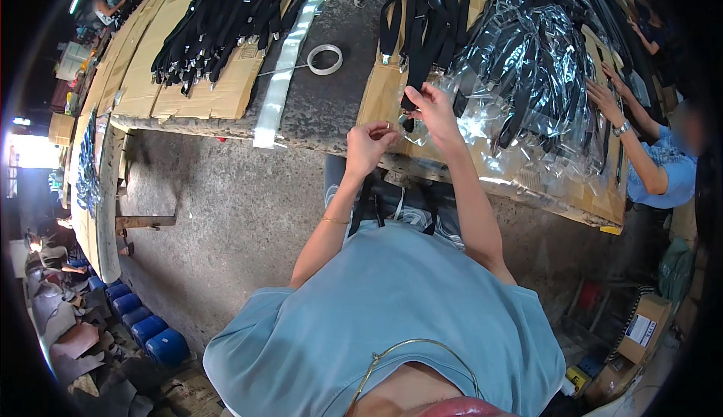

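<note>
At the table's near edge, my right hand (435, 116) is closed on a black elastic strap (419, 74), which looks like one of a pair of suspenders. Its lower end, with a small metal clip, hangs just below my fingers. My left hand (369, 147) is beside it on the left, fingers pinched together; what they hold is too small to make out. Clear plastic (416, 132) shows between and behind my hands. Just beyond the right hand lies a bunch of black suspenders (433, 18) on cardboard. Bagged suspenders (527, 70) are heaped to the right.
Another pile of black suspenders (226, 21) lies on cardboard (207, 97) at the left. Between the piles are a tape roll (324, 60) and a long whitish strip (290, 63). At the right, a co-worker's hands (610, 100) touch the bagged heap. Blue containers (166, 347) stand lower left.
</note>
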Available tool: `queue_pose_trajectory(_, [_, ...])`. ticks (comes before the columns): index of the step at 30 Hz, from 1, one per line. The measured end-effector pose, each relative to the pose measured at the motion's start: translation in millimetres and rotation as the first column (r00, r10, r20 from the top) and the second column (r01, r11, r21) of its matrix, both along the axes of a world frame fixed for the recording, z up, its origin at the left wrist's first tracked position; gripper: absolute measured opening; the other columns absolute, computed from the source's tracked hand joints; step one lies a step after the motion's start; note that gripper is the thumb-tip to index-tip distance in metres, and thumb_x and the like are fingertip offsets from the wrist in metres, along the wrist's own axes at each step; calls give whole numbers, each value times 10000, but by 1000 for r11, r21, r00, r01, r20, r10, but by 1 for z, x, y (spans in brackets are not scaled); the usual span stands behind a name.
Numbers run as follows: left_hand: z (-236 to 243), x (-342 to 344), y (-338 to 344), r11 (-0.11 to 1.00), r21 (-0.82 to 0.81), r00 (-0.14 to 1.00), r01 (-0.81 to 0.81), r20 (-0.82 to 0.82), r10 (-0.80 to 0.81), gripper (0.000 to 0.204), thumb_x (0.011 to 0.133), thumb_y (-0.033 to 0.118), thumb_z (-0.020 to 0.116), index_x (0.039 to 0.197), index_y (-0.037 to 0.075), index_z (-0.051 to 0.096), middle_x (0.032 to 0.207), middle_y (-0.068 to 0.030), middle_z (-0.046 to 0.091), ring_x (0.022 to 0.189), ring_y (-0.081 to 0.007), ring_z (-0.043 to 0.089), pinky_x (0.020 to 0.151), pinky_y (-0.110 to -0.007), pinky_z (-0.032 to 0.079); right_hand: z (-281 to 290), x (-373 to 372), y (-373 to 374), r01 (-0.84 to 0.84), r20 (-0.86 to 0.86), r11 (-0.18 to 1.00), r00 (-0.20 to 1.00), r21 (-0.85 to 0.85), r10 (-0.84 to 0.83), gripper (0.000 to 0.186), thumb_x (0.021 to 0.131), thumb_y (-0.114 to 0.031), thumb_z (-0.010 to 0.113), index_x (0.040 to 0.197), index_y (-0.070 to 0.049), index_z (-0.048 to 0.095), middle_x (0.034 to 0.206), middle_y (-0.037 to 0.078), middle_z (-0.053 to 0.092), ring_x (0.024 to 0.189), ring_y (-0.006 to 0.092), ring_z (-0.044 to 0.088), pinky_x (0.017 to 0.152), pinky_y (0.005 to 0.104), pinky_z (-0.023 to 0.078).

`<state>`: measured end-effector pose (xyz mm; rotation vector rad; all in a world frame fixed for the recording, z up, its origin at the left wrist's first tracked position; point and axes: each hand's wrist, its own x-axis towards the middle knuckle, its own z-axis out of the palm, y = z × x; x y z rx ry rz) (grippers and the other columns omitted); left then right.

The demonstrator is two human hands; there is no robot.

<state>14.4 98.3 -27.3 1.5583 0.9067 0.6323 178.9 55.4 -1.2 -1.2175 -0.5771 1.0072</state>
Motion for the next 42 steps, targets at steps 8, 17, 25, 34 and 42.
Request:
queue_pose_trajectory(8, [-4, 0, 2, 999, -1, 999, 37, 8, -37, 209, 784, 28, 696, 959, -81, 660, 831, -114, 702, 781, -133, 675, 713, -241, 526, -16, 2, 3, -13, 143, 1000, 990, 5, 12, 211, 892, -164, 641, 779, -18, 539, 725, -2, 578, 623, 45, 529, 501, 221, 468])
queue_pose_trajectory(17, [-1, 1, 0, 998, -18, 997, 66, 48, -65, 212, 784, 24, 698, 973, -67, 669, 838, -105, 707, 781, -133, 678, 714, -244, 531, -14, 6, 3, 16, 174, 1000, 985, 0, -16, 252, 891, -169, 646, 737, -28, 505, 675, -18, 534, 590, 36, 494, 474, 220, 446])
queue_pose_trajectory(25, [8, 8, 0, 991, -69, 992, 115, 64, -111, 201, 818, 29, 681, 985, -77, 651, 885, -93, 693, 824, -124, 655, 752, -243, 517, -29, 1, 0, 17, 248, 999, 968, 30, -24, 286, 879, -173, 660, 726, -36, 461, 655, -32, 495, 572, 35, 467, 464, 222, 418])
queue_pose_trajectory(34, [5, 6, 0, 991, -94, 990, 100, 111, -89, 165, 841, 58, 670, 941, -73, 671, 855, -100, 693, 779, -128, 654, 713, -245, 515, -13, 3, -1, 63, 144, 998, 987, 22, -66, 188, 893, -153, 637, 793, -20, 549, 715, -29, 552, 628, 27, 502, 491, 213, 460])
queue_pose_trajectory(42, [9, 5, 3, 988, -154, 995, 1, 102, 15, 141, 770, 48, 744, 868, -37, 689, 779, -49, 689, 690, -80, 616, 651, -215, 492, 3, 2, -4, -25, -66, 1000, 998, -12, 24, 220, 931, -231, 584, 984, -27, 521, 847, 46, 628, 706, 118, 630, 577, 265, 544])
